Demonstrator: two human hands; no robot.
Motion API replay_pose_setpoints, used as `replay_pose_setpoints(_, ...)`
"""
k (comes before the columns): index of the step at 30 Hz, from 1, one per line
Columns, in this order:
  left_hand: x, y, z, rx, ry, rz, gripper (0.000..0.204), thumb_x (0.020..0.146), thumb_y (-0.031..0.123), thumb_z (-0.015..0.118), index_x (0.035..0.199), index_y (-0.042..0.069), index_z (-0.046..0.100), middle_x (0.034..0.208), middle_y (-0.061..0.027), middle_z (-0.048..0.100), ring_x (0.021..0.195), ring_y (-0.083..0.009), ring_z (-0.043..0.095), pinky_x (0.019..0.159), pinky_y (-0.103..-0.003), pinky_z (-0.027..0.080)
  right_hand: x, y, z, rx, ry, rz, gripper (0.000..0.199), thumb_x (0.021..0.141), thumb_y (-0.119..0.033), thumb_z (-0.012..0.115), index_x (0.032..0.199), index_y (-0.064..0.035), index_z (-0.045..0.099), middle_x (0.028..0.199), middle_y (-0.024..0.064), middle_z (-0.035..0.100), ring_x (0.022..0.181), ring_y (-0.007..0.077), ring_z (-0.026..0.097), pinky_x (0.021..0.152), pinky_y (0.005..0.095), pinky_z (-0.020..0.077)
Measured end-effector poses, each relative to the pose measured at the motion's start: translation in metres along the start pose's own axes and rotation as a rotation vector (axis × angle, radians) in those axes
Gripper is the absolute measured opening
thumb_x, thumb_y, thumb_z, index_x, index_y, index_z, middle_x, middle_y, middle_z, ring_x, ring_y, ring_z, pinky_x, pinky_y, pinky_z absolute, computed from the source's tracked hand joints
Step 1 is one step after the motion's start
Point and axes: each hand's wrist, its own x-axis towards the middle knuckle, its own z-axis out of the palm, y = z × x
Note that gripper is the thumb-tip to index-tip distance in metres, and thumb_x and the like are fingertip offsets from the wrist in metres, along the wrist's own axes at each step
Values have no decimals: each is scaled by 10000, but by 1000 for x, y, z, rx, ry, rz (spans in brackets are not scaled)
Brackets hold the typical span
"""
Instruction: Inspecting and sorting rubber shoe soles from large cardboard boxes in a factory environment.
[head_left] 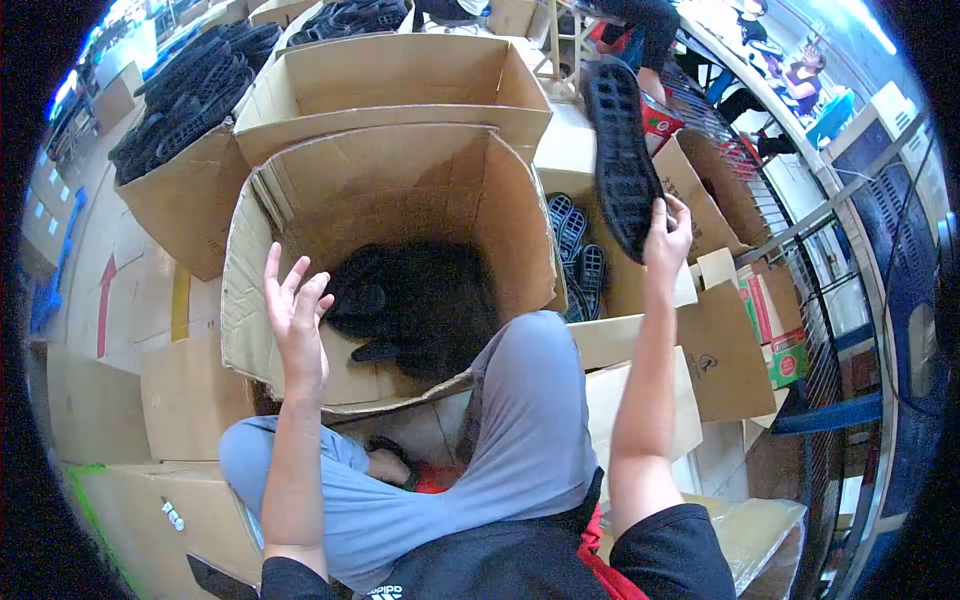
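Observation:
A black shoe sole (pixel 622 150) with a grid of hollows hangs upright from my right hand (pixel 668 235), pinched at its lower end between thumb and fingers. My left hand (pixel 298 315) is raised over the near left edge of a large cardboard box (pixel 390 185), fingers apart, holding nothing. Inside that box, in shadow, lies a heap of black soles (pixel 420 300); single pieces are hard to make out. Right of it, below the held sole, several dark soles (pixel 572 245) rest in another carton.
An open carton (pixel 390 85) stands behind the large box. At the far left, a box is piled high with black soles (pixel 205 90). A wire-sided conveyor (pixel 815 215) runs along the right. Flattened cardboard (pixel 735 355) lies near my right arm. Another person (pixel 800 80) sits at the far right.

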Motion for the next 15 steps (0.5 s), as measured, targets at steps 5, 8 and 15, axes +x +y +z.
replay_pose_setpoints(5, 7, -7, -9, 70, 33, -9, 653, 791, 187, 613, 1353, 107, 290, 1259, -151, 387, 982, -120, 470, 779, -240, 414, 16, 13, -30, -651, 109, -110, 519, 815, -363, 598, 1182, -11, 496, 1126, 189, 539, 1020, 279, 529, 884, 372, 411)
replay_pose_setpoints(8, 15, -7, -13, 105, 71, 2, 596, 834, 243, 567, 1352, 136, 292, 1222, -88, 431, 1007, -146, 492, 841, -313, 383, -9, -48, 15, -150, -156, -222, 382, 804, -249, 635, 1086, -4, 555, 986, 167, 601, 908, 229, 581, 793, 346, 458)
replay_pose_setpoints(15, 26, -15, -17, 21, 117, -13, 568, 809, 161, 588, 1307, 70, 329, 1182, -103, 450, 946, -124, 501, 773, -258, 415, -94, -45, 250, -751, -1256, -321, 367, 720, -365, 667, 981, -109, 645, 999, 143, 634, 936, 283, 611, 806, 382, 494)
